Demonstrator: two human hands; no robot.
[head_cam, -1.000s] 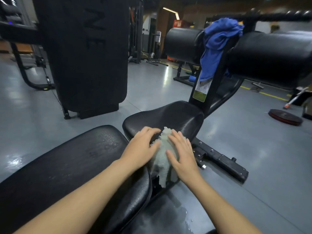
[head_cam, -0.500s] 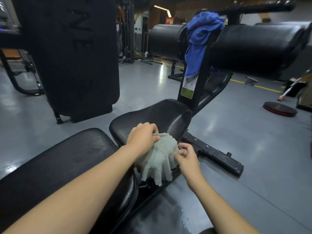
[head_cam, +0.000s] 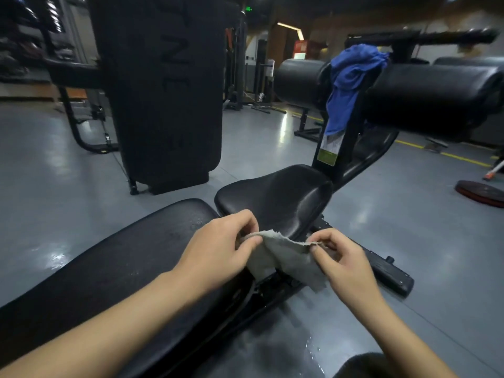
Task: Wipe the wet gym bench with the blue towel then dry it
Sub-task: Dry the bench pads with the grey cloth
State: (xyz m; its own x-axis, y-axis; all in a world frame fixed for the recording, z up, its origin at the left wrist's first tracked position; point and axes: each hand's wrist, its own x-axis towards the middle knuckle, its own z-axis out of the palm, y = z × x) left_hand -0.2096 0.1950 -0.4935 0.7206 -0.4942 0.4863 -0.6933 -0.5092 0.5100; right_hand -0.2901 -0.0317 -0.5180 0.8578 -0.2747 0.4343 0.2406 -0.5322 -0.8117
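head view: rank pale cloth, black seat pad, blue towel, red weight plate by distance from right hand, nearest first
1. Pale grey-white cloth: pinched by the right hand.
2. Black padded seat pad: just ahead, slightly left.
3. Dark red round weight plate: on the floor, far right.
4. Blue towel: draped over the bench upright, farthest ahead.

open floor [head_cam: 68, 203] left of bench [head_cam: 114, 268], upright post [head_cam: 346, 148] and roller pads [head_cam: 425, 94] blocking beyond seat [head_cam: 275, 197]
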